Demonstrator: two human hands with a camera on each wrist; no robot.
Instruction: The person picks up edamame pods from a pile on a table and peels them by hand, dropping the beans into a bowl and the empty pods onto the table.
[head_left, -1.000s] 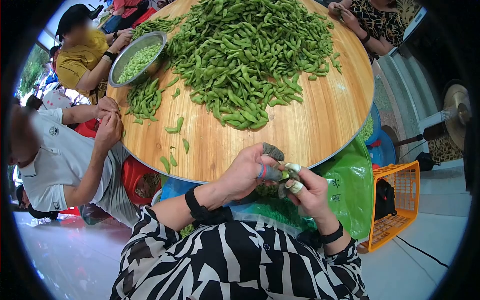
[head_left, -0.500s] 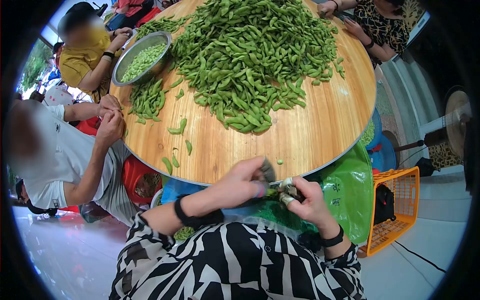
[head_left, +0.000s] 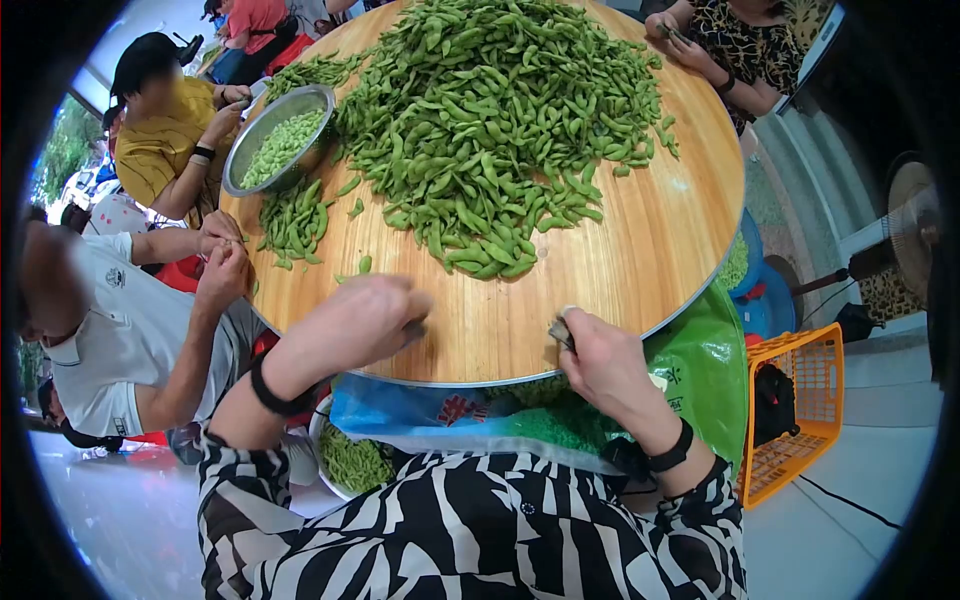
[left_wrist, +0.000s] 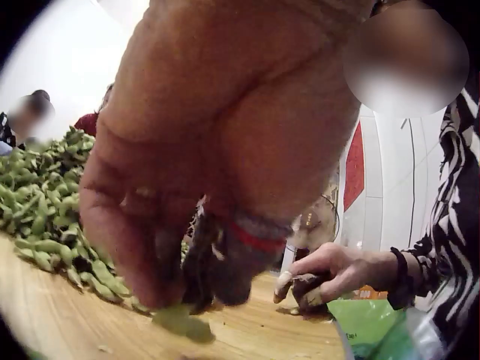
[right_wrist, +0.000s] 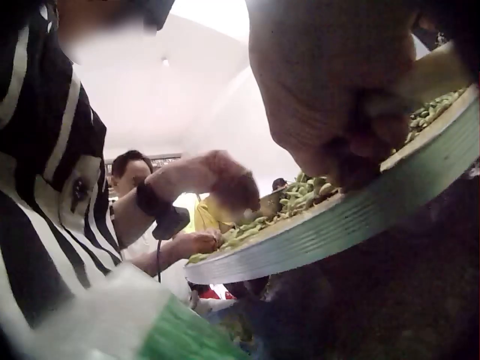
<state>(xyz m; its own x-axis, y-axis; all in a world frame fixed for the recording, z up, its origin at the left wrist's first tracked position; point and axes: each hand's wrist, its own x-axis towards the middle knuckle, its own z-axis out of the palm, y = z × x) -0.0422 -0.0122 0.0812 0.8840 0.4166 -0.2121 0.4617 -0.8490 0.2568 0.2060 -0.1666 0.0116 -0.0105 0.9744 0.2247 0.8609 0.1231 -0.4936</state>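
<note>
My left hand (head_left: 365, 325), blurred, reaches over the table's front left, fingers down and bent. In the left wrist view its fingertips are right at a green soybean pod (left_wrist: 184, 324); whether they pinch it I cannot tell. Grey covers sit on some fingers, with a red band around one. My right hand (head_left: 605, 360) is at the table's front edge, fingers loosely curled, a dark grey cover (head_left: 562, 333) on one tip; no pod shows in it. Another loose pod (head_left: 365, 264) lies just past the left hand. A large heap of soybean pods (head_left: 500, 150) covers the table's far middle.
On the round wooden table (head_left: 640, 270), a metal bowl (head_left: 325, 110) of shelled beans stands at far left beside smaller pods (head_left: 293, 225). Below the edge are a blue-green bag (head_left: 400, 410) and a tub of pods (head_left: 355, 465). An orange crate (head_left: 830, 420) stands right. Other people sit around.
My hands worked together at a pod in front of the table edge; now they are apart. The left has swung left to the loose pods, the right moved up to the edge.
</note>
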